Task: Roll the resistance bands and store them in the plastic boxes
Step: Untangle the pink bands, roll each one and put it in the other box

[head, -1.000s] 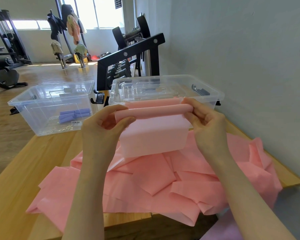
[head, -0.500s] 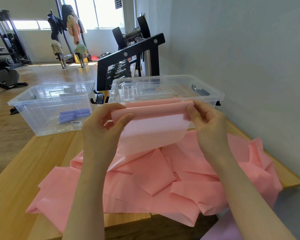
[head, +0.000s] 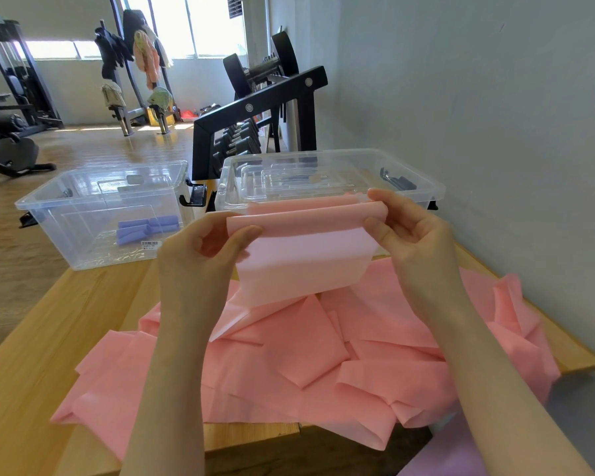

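I hold a pink resistance band up above the table, its top edge folded over into a loose roll. My left hand pinches the roll's left end and my right hand pinches its right end. The band's free length hangs down and joins the crumpled pink heap on the wooden table. Behind the roll stands a clear plastic box with a lid lying in it. A second clear box at the left holds rolled purple bands.
A grey wall runs along the table's right side. A black dumbbell rack stands behind the boxes, with gym machines farther back on the wooden floor. Something purple shows below the table's near right edge.
The roll's top edge has flattened and shifted slightly between my fingers, and the hanging part has swung a little. Both hands stay at about the same height.
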